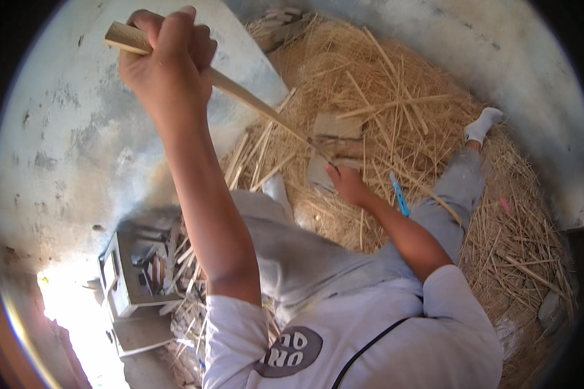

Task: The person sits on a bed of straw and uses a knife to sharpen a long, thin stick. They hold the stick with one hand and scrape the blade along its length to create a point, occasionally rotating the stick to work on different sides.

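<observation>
My left hand (169, 55) is raised at the upper left, its fingers closed round the thick end of a long pale strip of split bamboo or wood (256, 102). The strip slants down to the right toward my right hand (352, 185). That hand is closed low between my legs, at the strip's lower end. A thin dark blade, which looks like a knife (323, 153), shows beside its fingertips, against the strip. The handle is hidden in the fist. Flat grey-brown blocks (339, 126) lie just beyond my right hand.
Shavings and thin strips (435, 84) cover the floor around my outstretched legs. A blue tool or handle (399, 194) lies by my right thigh. At the left stand a grey box-like unit (126, 275) holding scraps and a pale stained wall (65, 149). Another wall (532, 71) curves behind at the right.
</observation>
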The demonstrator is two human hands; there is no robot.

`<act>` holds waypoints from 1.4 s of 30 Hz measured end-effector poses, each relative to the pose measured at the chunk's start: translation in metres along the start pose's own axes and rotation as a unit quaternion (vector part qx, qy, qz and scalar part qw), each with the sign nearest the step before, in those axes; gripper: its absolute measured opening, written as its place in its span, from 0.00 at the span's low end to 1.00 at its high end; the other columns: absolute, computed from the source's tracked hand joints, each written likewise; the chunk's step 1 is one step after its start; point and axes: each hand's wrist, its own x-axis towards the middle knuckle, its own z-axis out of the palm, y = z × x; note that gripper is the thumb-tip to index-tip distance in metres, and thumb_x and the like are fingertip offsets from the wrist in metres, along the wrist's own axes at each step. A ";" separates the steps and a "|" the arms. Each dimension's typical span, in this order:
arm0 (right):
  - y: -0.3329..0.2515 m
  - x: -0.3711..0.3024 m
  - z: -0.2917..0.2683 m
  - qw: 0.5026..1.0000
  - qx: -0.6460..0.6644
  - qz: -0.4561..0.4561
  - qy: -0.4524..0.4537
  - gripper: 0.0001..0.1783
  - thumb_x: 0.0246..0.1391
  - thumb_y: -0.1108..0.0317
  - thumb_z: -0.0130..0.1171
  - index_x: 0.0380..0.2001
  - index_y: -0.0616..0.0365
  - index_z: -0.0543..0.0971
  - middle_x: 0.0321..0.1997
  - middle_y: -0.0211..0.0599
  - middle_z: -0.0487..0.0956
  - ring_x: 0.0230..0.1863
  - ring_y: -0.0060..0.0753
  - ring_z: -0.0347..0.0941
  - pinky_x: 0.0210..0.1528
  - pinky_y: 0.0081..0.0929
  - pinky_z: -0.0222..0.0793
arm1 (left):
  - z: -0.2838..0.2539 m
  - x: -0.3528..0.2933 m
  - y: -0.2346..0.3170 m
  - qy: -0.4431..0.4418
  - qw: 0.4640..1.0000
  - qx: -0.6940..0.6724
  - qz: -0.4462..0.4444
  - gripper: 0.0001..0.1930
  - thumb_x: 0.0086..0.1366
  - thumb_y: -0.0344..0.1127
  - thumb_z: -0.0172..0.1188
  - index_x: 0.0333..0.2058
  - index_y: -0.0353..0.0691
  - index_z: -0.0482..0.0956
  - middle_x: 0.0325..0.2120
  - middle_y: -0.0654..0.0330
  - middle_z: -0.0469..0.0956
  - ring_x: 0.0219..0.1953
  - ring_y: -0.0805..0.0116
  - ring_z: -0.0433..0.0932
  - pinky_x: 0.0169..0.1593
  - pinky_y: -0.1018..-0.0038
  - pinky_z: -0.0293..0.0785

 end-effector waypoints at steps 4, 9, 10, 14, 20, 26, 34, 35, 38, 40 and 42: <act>-0.044 -0.018 -0.026 0.892 0.315 0.285 -0.151 0.30 0.65 0.37 0.44 0.19 0.51 0.64 0.10 0.26 0.59 0.08 0.21 0.54 0.09 0.24 0.47 | -0.020 -0.005 0.009 -0.038 0.998 -0.051 -0.029 0.20 0.58 0.16 0.54 0.19 0.48 0.56 0.10 0.72 0.56 0.10 0.83 0.49 0.15 0.77 0.39; -0.044 -0.033 -0.031 0.801 0.477 0.308 -0.188 0.30 0.64 0.38 0.47 0.19 0.52 0.66 0.11 0.25 0.59 0.09 0.21 0.54 0.10 0.24 0.48 | -0.017 -0.015 0.016 -0.099 0.990 -0.093 -0.042 0.21 0.60 0.16 0.54 0.19 0.47 0.56 0.10 0.71 0.57 0.10 0.83 0.48 0.14 0.77 0.39; -0.034 -0.031 -0.025 0.894 0.353 0.242 -0.132 0.30 0.64 0.39 0.47 0.21 0.54 0.67 0.11 0.25 0.60 0.10 0.21 0.55 0.13 0.25 0.50 | -0.014 -0.018 0.017 -0.107 0.988 -0.096 -0.048 0.21 0.61 0.16 0.54 0.19 0.47 0.56 0.10 0.71 0.57 0.10 0.83 0.48 0.14 0.77 0.39; -0.051 -0.042 -0.004 0.997 0.074 0.009 0.029 0.31 0.66 0.40 0.44 0.27 0.61 0.72 0.12 0.35 0.66 0.15 0.28 0.63 0.21 0.32 0.59 | -0.008 -0.021 0.021 -0.080 0.994 -0.069 -0.036 0.21 0.61 0.16 0.55 0.19 0.48 0.55 0.10 0.71 0.58 0.09 0.84 0.49 0.14 0.78 0.39; -0.131 -0.053 -0.026 0.987 0.107 -0.118 0.013 0.31 0.68 0.44 0.40 0.33 0.64 0.77 0.15 0.43 0.72 0.18 0.34 0.69 0.26 0.36 0.65 | -0.007 -0.033 0.026 -0.053 0.998 -0.035 -0.020 0.22 0.58 0.18 0.56 0.19 0.51 0.54 0.09 0.74 0.51 0.10 0.84 0.44 0.14 0.78 0.38; 0.018 -0.018 0.010 0.984 -0.136 0.111 0.027 0.36 0.67 0.39 0.40 0.20 0.63 0.70 0.18 0.44 0.71 0.20 0.32 0.70 0.28 0.34 0.70 | -0.021 -0.042 0.033 -0.055 0.997 -0.058 -0.004 0.21 0.59 0.18 0.55 0.19 0.50 0.54 0.08 0.75 0.50 0.09 0.85 0.43 0.12 0.78 0.37; -0.006 -0.023 0.012 0.837 0.409 0.335 -0.143 0.35 0.59 0.29 0.46 0.17 0.50 0.60 0.11 0.23 0.54 0.09 0.20 0.48 0.11 0.24 0.45 | -0.076 -0.037 0.029 -0.204 0.965 -0.160 0.030 0.17 0.64 0.18 0.45 0.21 0.47 0.57 0.08 0.73 0.51 0.08 0.83 0.46 0.08 0.79 0.40; -0.012 -0.026 0.011 0.820 0.438 0.339 -0.145 0.35 0.58 0.30 0.47 0.17 0.50 0.59 0.11 0.22 0.52 0.09 0.18 0.46 0.11 0.23 0.43 | -0.082 -0.034 0.028 -0.222 0.960 -0.166 0.043 0.16 0.65 0.18 0.44 0.21 0.47 0.57 0.08 0.73 0.52 0.08 0.83 0.47 0.08 0.79 0.40; -0.020 -0.043 -0.011 0.809 0.457 0.337 -0.155 0.35 0.58 0.30 0.48 0.17 0.50 0.60 0.11 0.22 0.53 0.09 0.19 0.48 0.11 0.24 0.44 | -0.116 -0.028 0.040 -0.180 0.963 -0.194 0.046 0.19 0.61 0.21 0.50 0.19 0.52 0.54 0.08 0.74 0.47 0.09 0.82 0.46 0.09 0.77 0.47; -0.006 -0.041 -0.023 0.861 0.379 0.305 -0.148 0.35 0.57 0.30 0.50 0.18 0.52 0.63 0.11 0.24 0.57 0.09 0.20 0.52 0.12 0.26 0.49 | -0.137 -0.027 0.055 -0.077 0.983 -0.162 0.039 0.19 0.60 0.20 0.50 0.19 0.53 0.54 0.08 0.74 0.47 0.10 0.82 0.44 0.12 0.78 0.46; 0.010 -0.033 -0.024 0.931 0.244 0.252 -0.101 0.34 0.58 0.33 0.51 0.21 0.54 0.67 0.11 0.28 0.62 0.11 0.25 0.59 0.14 0.29 0.56 | -0.116 -0.037 0.045 0.066 0.993 -0.091 0.035 0.21 0.61 0.19 0.49 0.18 0.53 0.53 0.08 0.74 0.47 0.09 0.84 0.43 0.11 0.79 0.41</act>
